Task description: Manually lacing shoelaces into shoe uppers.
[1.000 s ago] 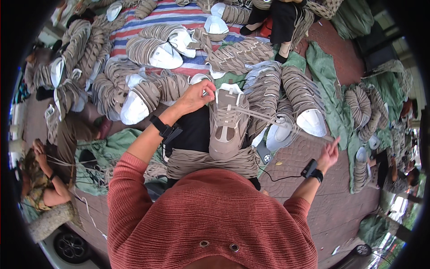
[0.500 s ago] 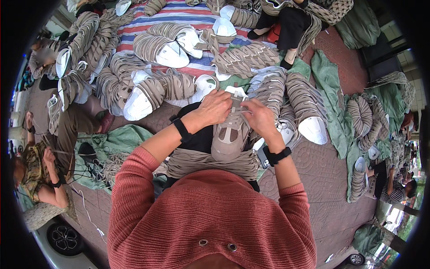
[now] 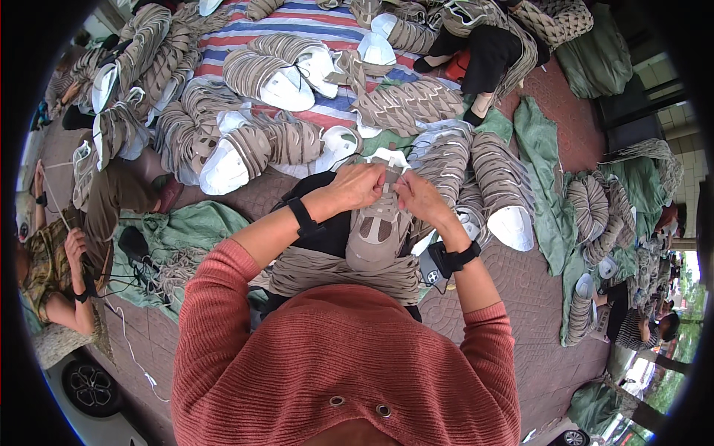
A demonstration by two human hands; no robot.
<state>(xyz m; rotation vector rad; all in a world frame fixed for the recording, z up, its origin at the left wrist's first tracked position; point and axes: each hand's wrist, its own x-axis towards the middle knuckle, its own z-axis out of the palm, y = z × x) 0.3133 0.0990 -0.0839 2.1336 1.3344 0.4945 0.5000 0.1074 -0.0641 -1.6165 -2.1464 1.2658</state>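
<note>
A taupe shoe upper (image 3: pixel 374 236) with brown mesh panels lies over my lap, its rounded toe toward me. My left hand (image 3: pixel 355 186) is closed in a fist at the left of its tongue. Opposite it, my right hand (image 3: pixel 421 198) pinches at the right of the lacing, fingertips close to the left hand's. Both seem to grip a thin pale shoelace, mostly hidden by the fingers. Beneath the upper, a stack of flat taupe uppers (image 3: pixel 338 279) spreads across my lap.
Bundled uppers with white linings (image 3: pixel 223 165) lie ahead on a striped sheet (image 3: pixel 253 30). More bundles (image 3: pixel 506 175) stand at the right beside green cloth (image 3: pixel 541 149). A phone (image 3: pixel 432 270) rests by my right wrist. At left, another person's hand (image 3: pixel 75 244) holds a strand.
My hands have drawn closer together over the tongue, the right fingers now closed and slightly lower. The person at left has raised one hand, stretching the strand.
</note>
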